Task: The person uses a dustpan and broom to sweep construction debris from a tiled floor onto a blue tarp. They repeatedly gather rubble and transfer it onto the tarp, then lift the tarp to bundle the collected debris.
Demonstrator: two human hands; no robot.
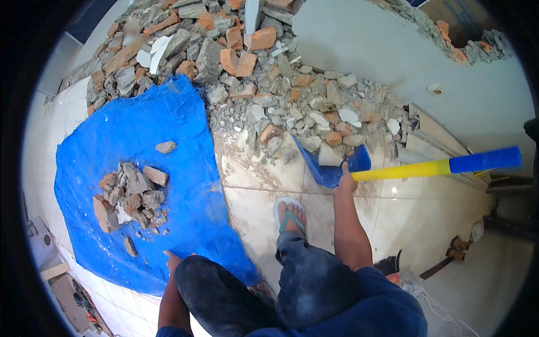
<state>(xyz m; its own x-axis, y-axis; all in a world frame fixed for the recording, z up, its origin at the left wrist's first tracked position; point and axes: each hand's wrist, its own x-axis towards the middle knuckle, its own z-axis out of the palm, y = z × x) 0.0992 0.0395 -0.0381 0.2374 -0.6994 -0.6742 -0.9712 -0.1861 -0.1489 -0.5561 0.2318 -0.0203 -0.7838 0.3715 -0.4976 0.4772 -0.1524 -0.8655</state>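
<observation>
My right hand (346,181) is closed round the lower end of the yellow-and-blue handle (404,170) of a blue dustpan (321,176), right where it joins the pan. The pan's mouth faces the rubble pile (314,112), and a pale chunk (329,156) shows inside its rim. My left hand (173,262) is beside my left knee, partly hidden by it, with a finger stretched out and nothing visible in it. Beyond that hand, a blue tarp (185,213) carries a small heap of broken concrete and brick (132,194), with a few loose bits around it.
Broken brick, concrete and plaster spread along the far side against a pale wall (365,50) with a ragged broken edge. Flat panels (426,140) lean at the right. My sandalled foot (291,215) stands on dusty tiles (252,205). White cord (429,297) lies at lower right.
</observation>
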